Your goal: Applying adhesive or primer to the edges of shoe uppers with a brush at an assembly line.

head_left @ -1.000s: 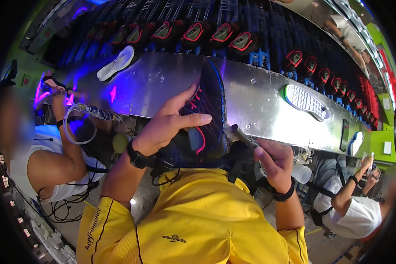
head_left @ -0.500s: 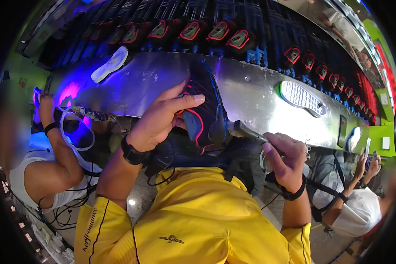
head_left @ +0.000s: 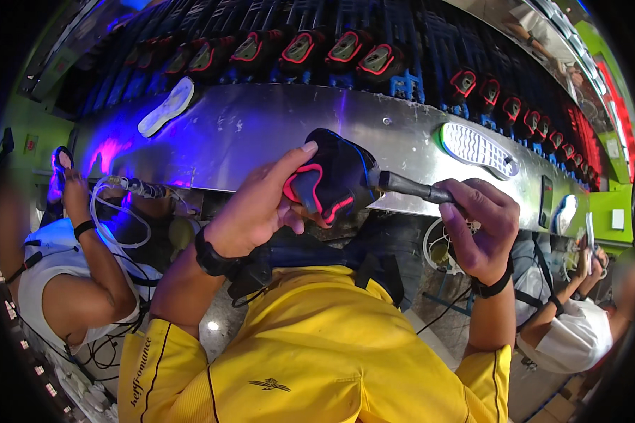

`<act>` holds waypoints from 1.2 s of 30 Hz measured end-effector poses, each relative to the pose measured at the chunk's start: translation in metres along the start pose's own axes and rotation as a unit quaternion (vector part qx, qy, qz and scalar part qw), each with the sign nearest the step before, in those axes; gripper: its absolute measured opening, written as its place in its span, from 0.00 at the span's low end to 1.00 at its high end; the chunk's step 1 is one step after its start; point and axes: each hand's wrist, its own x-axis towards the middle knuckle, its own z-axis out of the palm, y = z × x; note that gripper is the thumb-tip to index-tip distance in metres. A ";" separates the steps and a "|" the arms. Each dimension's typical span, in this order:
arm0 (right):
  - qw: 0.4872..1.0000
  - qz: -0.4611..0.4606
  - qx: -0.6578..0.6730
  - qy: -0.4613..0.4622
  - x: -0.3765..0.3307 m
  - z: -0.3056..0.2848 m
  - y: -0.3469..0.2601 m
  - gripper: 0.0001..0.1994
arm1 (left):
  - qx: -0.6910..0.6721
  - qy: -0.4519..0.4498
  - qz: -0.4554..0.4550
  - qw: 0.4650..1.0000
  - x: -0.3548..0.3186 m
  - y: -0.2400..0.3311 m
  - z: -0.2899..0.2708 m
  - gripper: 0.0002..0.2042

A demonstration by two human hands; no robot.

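Note:
My left hand (head_left: 257,204) grips a black shoe upper with red trim (head_left: 331,180), holding it up in front of the metal bench (head_left: 261,130). My right hand (head_left: 481,225) is closed around a dark brush handle (head_left: 413,188) whose tip touches the shoe's right side. A black wristband sits on each of my wrists. I wear a yellow shirt.
A row of black and red shoes (head_left: 317,49) sits on a conveyor behind the bench. A white sole (head_left: 166,107) lies at the left, a treaded sole (head_left: 478,149) at the right. Seated workers in white flank me, one left (head_left: 63,275) and one right (head_left: 578,331). A round container (head_left: 441,247) sits below the bench.
I turned the shoe so its heel end faces me and lifted it. My right hand rose from below the bench and brought the brush tip against the shoe.

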 end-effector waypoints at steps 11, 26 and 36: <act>0.999 -0.030 0.018 0.007 0.007 -0.012 0.039 0.14 | -0.103 -0.157 -0.135 0.973 0.009 -0.021 0.008 0.33; 0.993 0.009 0.119 0.027 -0.025 0.001 0.069 0.12 | -0.233 -0.239 -0.198 0.922 0.019 -0.043 0.025 0.32; 0.981 0.139 0.123 0.061 -0.050 -0.007 0.071 0.11 | -0.281 -0.230 -0.188 0.913 0.014 -0.034 0.045 0.31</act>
